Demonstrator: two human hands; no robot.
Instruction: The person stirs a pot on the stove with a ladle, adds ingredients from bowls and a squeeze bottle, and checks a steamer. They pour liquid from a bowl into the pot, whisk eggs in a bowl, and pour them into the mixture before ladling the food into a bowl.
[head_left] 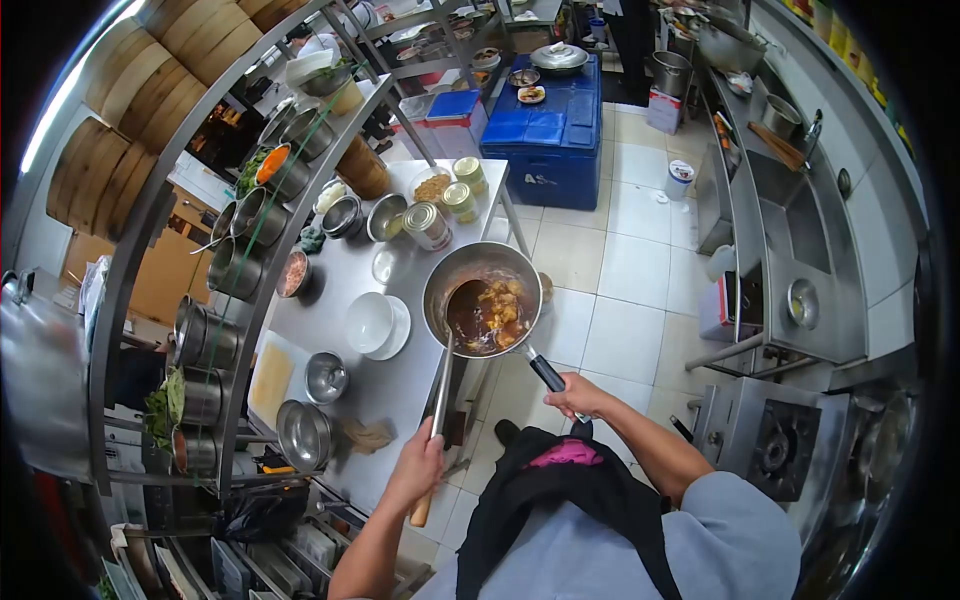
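My right hand (pixel 577 394) is closed around the black handle of a metal saucepan (pixel 440 325), held up beside the edge of the steel table (pixel 330 290). Brown sauce with orange-brown chunks of food (pixel 502 305) lies in the pan. In my left hand (pixel 417 460) is a long ladle (pixel 444 385) with a wooden handle end, its bowl down in the sauce at the pan's left side. A white bowl (pixel 370 322) on a white plate (pixel 400 335) stands on the table, left of the pan.
Steel bowls (pixel 303 435), open cans (pixel 428 226) and a cutting board (pixel 270 378) sit on the table. A shelf (pixel 150 290) with metal containers rises at left. A blue cooler (pixel 555 140) stands ahead. At right are a sink (pixel 795 215) and a stove (pixel 775 450).
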